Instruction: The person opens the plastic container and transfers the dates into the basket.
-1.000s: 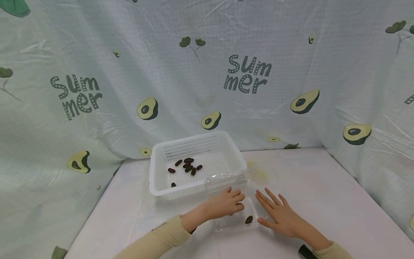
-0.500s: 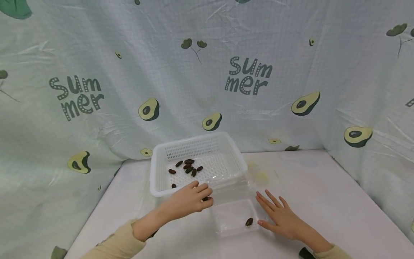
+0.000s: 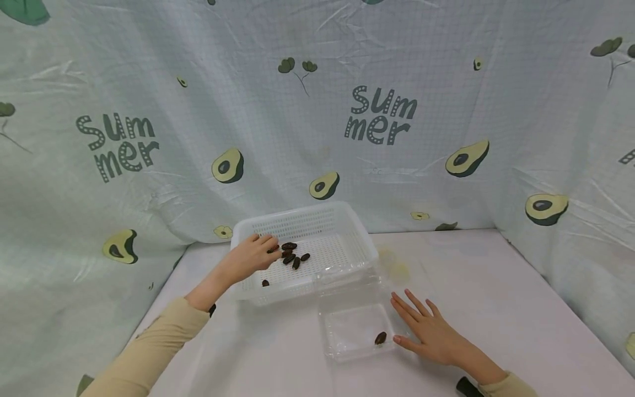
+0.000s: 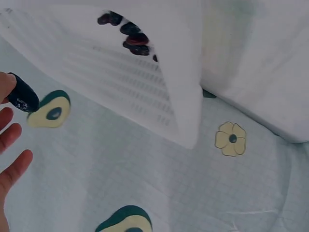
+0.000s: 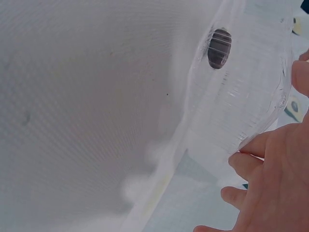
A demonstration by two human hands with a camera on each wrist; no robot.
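Observation:
In the head view my left hand [image 3: 254, 258] is over the left part of a white plastic basket [image 3: 364, 234]. It pinches a dark date [image 4: 23, 94] at the fingertips, as the left wrist view shows. Several dark brown dates [image 3: 296, 263] lie on the basket's mesh floor, and the hand covers part of that floor. My right hand [image 3: 430, 333] lies with spread fingers at the right edge of a clear plastic box [image 3: 349, 325], touching its wall in the right wrist view. One date [image 3: 380, 338] sits in the box's near right corner.
The box's clear lid [image 3: 342, 275] stands open at the back, against the basket's front wall. A white cover lies over the table [image 3: 476, 275]. A printed curtain [image 3: 278, 127] hangs behind and at both sides.
My left hand has moved from over the clear box leftward and away from me to the basket, carrying a date. The right hand has stayed at the box's edge.

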